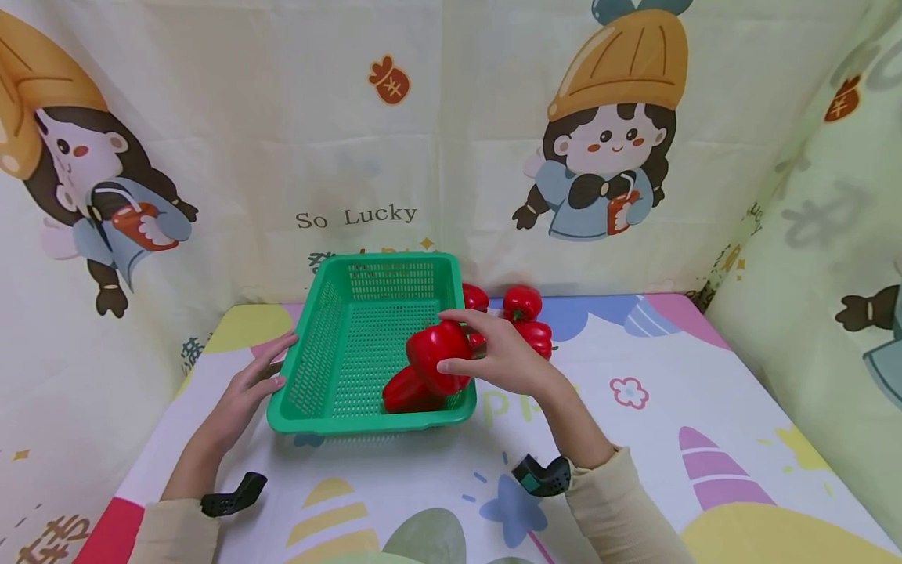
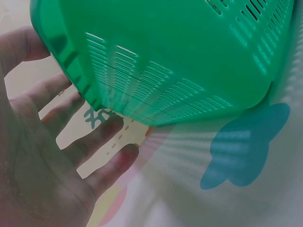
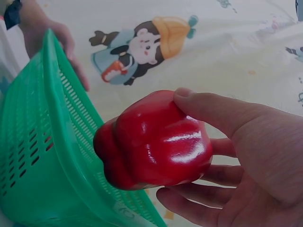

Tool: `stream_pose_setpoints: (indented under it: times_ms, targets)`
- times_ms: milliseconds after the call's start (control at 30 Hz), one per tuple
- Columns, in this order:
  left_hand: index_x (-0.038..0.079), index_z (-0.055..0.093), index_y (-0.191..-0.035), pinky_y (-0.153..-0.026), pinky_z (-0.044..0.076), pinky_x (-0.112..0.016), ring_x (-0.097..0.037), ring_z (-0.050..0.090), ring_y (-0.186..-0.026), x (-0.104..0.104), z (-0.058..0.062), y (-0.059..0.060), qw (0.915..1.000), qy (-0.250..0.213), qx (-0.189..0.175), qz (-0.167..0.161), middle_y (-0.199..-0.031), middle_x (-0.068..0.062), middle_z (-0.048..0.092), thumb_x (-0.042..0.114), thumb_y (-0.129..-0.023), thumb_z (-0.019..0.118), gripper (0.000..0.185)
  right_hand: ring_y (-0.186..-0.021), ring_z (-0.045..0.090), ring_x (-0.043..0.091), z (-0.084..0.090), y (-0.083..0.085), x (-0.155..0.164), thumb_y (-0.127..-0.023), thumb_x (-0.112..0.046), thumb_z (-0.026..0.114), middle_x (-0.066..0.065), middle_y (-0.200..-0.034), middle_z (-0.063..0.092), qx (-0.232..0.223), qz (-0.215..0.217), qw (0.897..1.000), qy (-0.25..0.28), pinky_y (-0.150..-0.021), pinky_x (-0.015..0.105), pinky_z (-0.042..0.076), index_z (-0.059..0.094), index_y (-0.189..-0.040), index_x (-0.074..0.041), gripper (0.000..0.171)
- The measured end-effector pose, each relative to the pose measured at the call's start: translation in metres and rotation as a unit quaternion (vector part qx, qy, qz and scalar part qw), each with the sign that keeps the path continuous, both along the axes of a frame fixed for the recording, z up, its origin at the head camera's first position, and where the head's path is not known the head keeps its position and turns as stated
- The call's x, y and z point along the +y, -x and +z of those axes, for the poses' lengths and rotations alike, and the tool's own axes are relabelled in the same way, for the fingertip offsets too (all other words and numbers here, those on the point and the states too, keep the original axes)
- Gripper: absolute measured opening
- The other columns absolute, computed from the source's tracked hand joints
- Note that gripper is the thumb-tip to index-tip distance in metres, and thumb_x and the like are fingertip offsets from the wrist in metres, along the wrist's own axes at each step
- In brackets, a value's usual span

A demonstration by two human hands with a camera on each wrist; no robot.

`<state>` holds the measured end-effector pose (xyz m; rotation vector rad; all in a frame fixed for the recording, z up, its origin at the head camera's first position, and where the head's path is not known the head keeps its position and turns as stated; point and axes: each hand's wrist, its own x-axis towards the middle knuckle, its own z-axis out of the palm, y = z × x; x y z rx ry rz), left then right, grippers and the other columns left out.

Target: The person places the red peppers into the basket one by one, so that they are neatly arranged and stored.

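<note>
A red bell pepper (image 1: 433, 354) is held by my right hand (image 1: 514, 359), thumb on one side and fingers on the other, over the right side of the green plastic basket (image 1: 366, 424). The right wrist view shows the same glossy pepper (image 3: 158, 142) beside the basket's rim (image 3: 71, 156). Beneath it, another red pepper (image 1: 409, 392) lies in the basket's near right corner. At the basket's left rim, my left hand (image 1: 236, 403) rests its fingertips, the fingers spread and fairly straight in the left wrist view.
Several more red bell peppers (image 1: 522, 302) lie on the table to the right of the basket, partly hidden behind my right hand and the basket wall. A printed cloth (image 1: 479, 157) hangs along the table's back edge. The patterned tabletop (image 1: 599, 439) extends right and forward.
</note>
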<state>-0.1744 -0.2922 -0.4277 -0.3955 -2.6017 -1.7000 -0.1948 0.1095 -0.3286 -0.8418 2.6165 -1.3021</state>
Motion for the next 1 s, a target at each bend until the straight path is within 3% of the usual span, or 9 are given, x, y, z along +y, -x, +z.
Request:
stream_pose_setpoints:
  times_ms: [100,300,367,1000]
  targets:
    - [0.024,0.028,-0.153,-0.1,0.019,-0.078,-0.041,0.027,-0.136,0.001,0.0,0.001,1.0,-0.001,0.003,-0.001,-0.162,0.009,0.02,0.025,-0.102,0.041,0.052,-0.118,0.055,0.021,0.0,0.001,-0.001,-0.076,-0.029,0.081,-0.001,-0.134,0.054,0.002,0.003,1.0,0.002,-0.079,0.035,0.058,0.047,-0.14,-0.024,0.073]
    - [0.022,0.029,-0.153,-0.1,0.019,-0.077,-0.002,0.034,-0.127,0.001,-0.002,0.002,0.9999,-0.005,0.009,-0.007,-0.162,0.008,0.021,0.022,-0.102,0.041,0.052,-0.118,0.054,0.019,-0.003,0.001,-0.004,-0.075,-0.03,0.082,-0.003,-0.135,0.054,0.003,0.007,1.0,0.002,-0.079,0.033,0.057,0.047,-0.14,-0.025,0.074]
    - [0.022,0.029,-0.153,-0.099,0.019,-0.078,0.005,0.033,-0.123,0.0,-0.002,0.001,0.9999,-0.005,0.01,-0.006,-0.161,0.009,0.022,0.022,-0.102,0.041,0.052,-0.118,0.053,0.019,-0.003,0.0,-0.006,-0.075,-0.03,0.082,-0.003,-0.135,0.054,0.005,0.008,1.0,0.002,-0.079,0.033,0.057,0.047,-0.141,-0.025,0.075]
    - [0.021,0.029,-0.153,-0.098,0.019,-0.079,0.009,0.033,-0.122,-0.002,-0.004,0.001,0.9998,-0.004,0.018,-0.009,-0.162,0.008,0.022,0.022,-0.102,0.041,0.052,-0.119,0.053,0.018,-0.005,-0.001,-0.02,-0.077,-0.03,0.08,-0.003,-0.134,0.054,-0.005,0.027,1.0,0.012,-0.079,0.032,0.057,0.048,-0.14,-0.025,0.071]
